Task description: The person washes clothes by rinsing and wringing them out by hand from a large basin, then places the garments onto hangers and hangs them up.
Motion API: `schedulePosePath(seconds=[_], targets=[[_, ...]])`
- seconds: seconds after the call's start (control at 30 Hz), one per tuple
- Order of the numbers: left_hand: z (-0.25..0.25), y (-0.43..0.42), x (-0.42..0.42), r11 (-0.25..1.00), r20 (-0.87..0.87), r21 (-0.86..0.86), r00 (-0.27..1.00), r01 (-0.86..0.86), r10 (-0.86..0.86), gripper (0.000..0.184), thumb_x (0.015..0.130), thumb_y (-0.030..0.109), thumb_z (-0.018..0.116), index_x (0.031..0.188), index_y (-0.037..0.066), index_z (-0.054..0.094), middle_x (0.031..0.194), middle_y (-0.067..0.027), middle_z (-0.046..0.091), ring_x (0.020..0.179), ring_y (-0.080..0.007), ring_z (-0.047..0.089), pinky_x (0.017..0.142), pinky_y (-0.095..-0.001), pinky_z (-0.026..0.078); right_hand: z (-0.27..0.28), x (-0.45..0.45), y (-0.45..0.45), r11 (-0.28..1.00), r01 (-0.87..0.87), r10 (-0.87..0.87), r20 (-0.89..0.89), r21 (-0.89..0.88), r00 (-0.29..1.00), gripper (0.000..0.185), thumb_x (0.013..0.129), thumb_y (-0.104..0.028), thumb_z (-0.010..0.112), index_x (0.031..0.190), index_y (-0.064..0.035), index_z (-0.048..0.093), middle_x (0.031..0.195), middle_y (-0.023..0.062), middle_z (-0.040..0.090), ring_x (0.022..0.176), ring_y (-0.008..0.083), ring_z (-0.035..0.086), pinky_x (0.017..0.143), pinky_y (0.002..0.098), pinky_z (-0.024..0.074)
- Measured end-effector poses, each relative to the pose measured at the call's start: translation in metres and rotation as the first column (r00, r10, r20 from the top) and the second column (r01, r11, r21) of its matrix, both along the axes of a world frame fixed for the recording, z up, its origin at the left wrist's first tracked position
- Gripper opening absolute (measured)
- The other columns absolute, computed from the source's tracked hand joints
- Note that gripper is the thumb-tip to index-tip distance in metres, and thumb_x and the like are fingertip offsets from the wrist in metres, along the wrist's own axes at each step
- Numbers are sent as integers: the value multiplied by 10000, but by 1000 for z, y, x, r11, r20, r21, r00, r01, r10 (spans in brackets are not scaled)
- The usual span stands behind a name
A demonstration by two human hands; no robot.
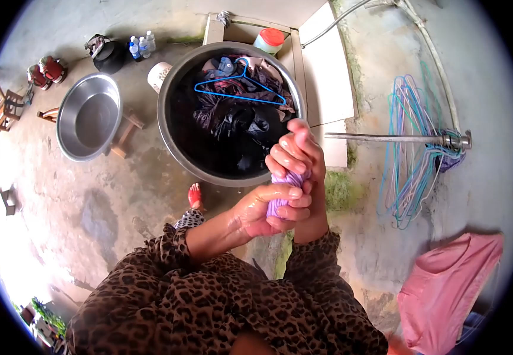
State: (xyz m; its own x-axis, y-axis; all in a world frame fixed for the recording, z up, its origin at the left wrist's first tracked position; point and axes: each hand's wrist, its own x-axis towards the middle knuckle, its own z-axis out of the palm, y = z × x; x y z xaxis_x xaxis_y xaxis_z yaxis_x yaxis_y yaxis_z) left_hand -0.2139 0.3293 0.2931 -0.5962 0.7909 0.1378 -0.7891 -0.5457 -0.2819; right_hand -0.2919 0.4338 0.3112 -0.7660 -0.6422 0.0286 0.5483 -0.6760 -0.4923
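Observation:
A twisted lilac cloth (278, 204) is squeezed between both of my wet hands, in front of my body and by the near rim of a large metal basin (176, 155). My left hand (275, 208) wraps round its lower part. Above it, my right hand (296, 155) is closed round the upper part, with the thumb raised. Dark wet clothes (238, 121) fill the basin, and a blue hanger (241, 89) lies on top of them.
An empty metal basin (91, 117) rests on a wooden stool (127, 133) at left. Many hangers (410, 154) hang from a tap pipe (386, 138) at right. Pink underwear (445, 290) hangs at lower right. A red-lidded tub (270, 40) and bottles (143, 46) stand behind.

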Motion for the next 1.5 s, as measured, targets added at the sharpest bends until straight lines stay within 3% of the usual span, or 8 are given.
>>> schedulePosePath(seconds=[0.17, 0.3, 0.43, 0.7, 0.9, 1.0, 1.3, 1.5], targets=[[-2, 0, 3, 876, -84, -476, 988, 75, -131, 107, 825, 134, 601, 871, 104, 510, 653, 43, 407, 475, -27, 326, 365, -156, 185, 17, 6, 13, 832, 28, -21, -20, 553, 1000, 175, 983, -192, 507, 1013, -32, 572, 517, -47, 320, 459, 82, 389, 502, 297, 430], [-6, 14, 7, 561, -133, -827, 982, -34, -136, 81, 787, 143, 607, 747, 104, 548, 616, 29, 441, 467, -57, 359, 391, -213, 242, 6, 10, 20, 735, 43, -34, -27, 677, 999, 145, 968, -171, 536, 937, -34, 571, 520, -28, 346, 427, 96, 382, 445, 300, 402], [-20, 29, 9, 282, -180, -948, 979, -146, -98, 118, 753, 165, 643, 698, 99, 563, 629, 5, 504, 469, -91, 412, 417, -254, 294, -21, 10, 25, 649, 189, -81, -180, 737, 980, 122, 971, -141, 518, 917, -40, 561, 522, -16, 364, 411, 95, 386, 414, 293, 398], [-70, 53, 3, -35, -393, -917, 916, -396, -77, 223, 743, 199, 726, 759, 48, 562, 588, -27, 543, 430, -111, 479, 380, -279, 336, -60, 11, 28, 432, 425, -172, -390, 795, 905, 159, 955, -45, 435, 872, -38, 569, 525, 17, 432, 379, 100, 443, 357, 287, 373], [-120, 69, -2, -216, -474, -839, 866, -499, -157, 411, 735, 284, 736, 956, -39, 610, 829, -155, 685, 751, -231, 673, 680, -351, 523, -91, 4, 36, 317, 478, -148, -455, 820, 878, 217, 891, 10, 384, 735, -38, 528, 515, 30, 431, 394, 118, 462, 366, 298, 369], [-129, 75, -3, -266, -566, -774, 817, -574, -113, 323, 757, 268, 748, 878, 28, 570, 651, -27, 573, 492, -95, 510, 441, -266, 387, -103, 3, 39, 220, 513, -125, -498, 830, 858, 204, 899, 6, 381, 740, -38, 501, 515, 51, 429, 395, 140, 457, 374, 316, 374], [-134, 83, -5, -493, -458, -674, 835, -550, -305, 461, 804, 371, 669, 1016, -28, 577, 964, -222, 678, 950, -368, 654, 777, -438, 502, -150, -4, 51, -103, 690, -38, -696, 717, 717, 133, 873, -57, 484, 762, -28, 551, 644, 210, 578, 629, 397, 606, 563, 467, 460], [-149, 92, -6, -630, -329, -523, 818, -574, -472, 494, 840, 460, 600, 1043, 30, 465, 884, -261, 667, 891, -429, 647, 781, -501, 510, -159, 3, 53, -380, 684, 10, -737, 623, 676, 80, 875, -66, 471, 839, -42, 539, 737, 207, 621, 759, 429, 605, 668, 498, 464]])
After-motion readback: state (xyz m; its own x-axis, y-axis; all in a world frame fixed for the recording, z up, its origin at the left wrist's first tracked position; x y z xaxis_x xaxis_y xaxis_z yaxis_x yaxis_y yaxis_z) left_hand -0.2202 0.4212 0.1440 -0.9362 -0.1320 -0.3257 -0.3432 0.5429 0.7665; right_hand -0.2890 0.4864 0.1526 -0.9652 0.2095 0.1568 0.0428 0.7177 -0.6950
